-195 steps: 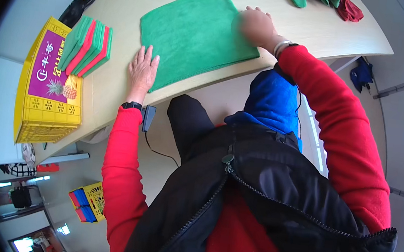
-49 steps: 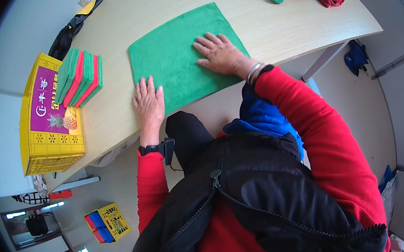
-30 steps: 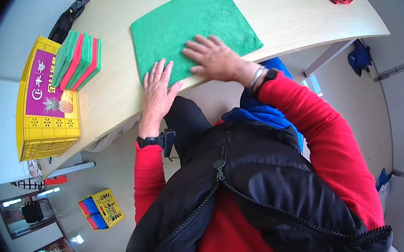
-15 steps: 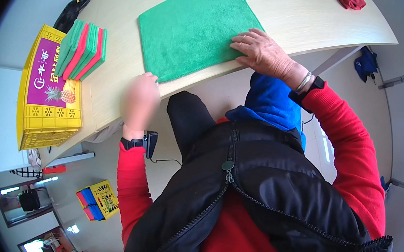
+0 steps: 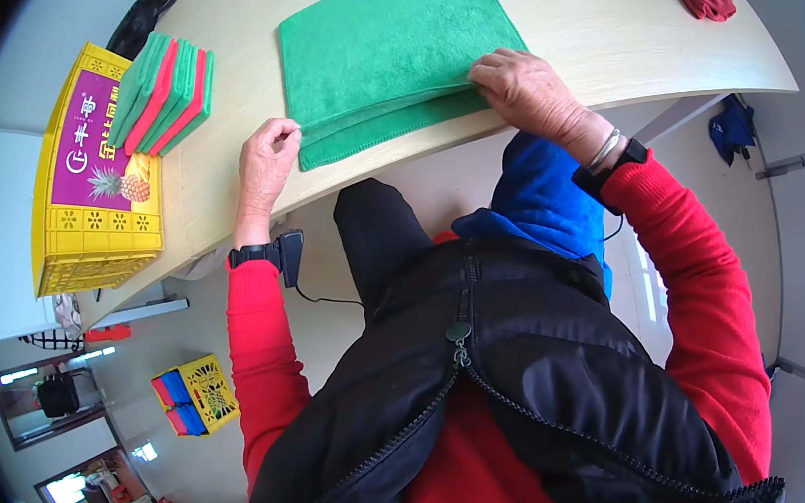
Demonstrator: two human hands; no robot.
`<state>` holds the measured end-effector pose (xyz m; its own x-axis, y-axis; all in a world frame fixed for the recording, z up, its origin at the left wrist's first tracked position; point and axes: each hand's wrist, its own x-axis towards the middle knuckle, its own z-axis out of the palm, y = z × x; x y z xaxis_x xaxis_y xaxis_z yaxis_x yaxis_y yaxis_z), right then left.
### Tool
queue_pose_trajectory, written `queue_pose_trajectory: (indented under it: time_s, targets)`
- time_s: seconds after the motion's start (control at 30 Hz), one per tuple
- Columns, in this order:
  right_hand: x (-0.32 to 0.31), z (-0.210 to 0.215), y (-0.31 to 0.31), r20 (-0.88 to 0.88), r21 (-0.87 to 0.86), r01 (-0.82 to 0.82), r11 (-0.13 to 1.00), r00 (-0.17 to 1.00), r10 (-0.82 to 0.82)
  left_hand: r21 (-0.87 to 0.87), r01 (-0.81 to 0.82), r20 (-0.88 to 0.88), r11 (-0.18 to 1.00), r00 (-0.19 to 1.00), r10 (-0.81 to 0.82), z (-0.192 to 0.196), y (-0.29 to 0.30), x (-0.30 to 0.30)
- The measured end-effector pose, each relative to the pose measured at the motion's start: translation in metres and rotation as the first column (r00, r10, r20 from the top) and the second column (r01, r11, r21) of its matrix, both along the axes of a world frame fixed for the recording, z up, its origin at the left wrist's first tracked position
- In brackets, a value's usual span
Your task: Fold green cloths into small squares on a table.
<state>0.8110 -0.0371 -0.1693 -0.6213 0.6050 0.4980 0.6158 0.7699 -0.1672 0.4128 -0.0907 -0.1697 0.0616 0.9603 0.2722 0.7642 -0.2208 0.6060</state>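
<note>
A green towel (image 5: 388, 39) lies spread on the pale wooden table, its near part gathered into a raised fold that runs between my hands. Below that fold, a strip of the towel with a stitched hem rests along the table's near edge. My left hand (image 5: 268, 160) is closed in a pinch at the fold's left end. At its right end my right hand (image 5: 528, 91) has the fingers closed on the cloth. The right fingertips are partly hidden by the hand itself.
Folded green and red towels (image 5: 165, 97) stand in a row beside a yellow crate (image 5: 102, 245) on the left. Small green and red cloths (image 5: 705, 1) lie at the table's far right. Another yellow crate (image 5: 209, 391) with blue and red cloths stands on the floor.
The towel lay flat before; now its near part is lifted into a fold. Both hands have moved slightly away from the table's near edge and closed on the cloth.
</note>
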Motion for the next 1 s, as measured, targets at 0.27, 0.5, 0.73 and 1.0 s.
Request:
queue_pose_trajectory:
  time_s: [0.27,0.5,0.73,1.0]
  targets:
    - [0.054,-0.001,0.005,0.073,0.015,0.079,0.997,0.994,-0.080,0.109,0.141,-0.351,0.984,0.932,-0.095,0.014,-0.036,0.034]
    - [0.068,-0.001,0.007,0.108,0.046,0.071,0.996,0.991,-0.075,0.186,0.169,-0.486,0.968,0.872,-0.059,0.010,-0.043,0.034]
    - [0.070,0.006,-0.005,0.207,0.048,0.068,0.996,0.975,-0.077,0.200,0.178,-0.586,0.963,0.810,-0.028,0.007,-0.050,0.037]
    - [0.051,0.021,-0.018,0.457,0.060,0.105,0.993,0.881,-0.121,0.168,0.294,-0.750,0.941,0.657,-0.071,0.019,-0.040,0.037]
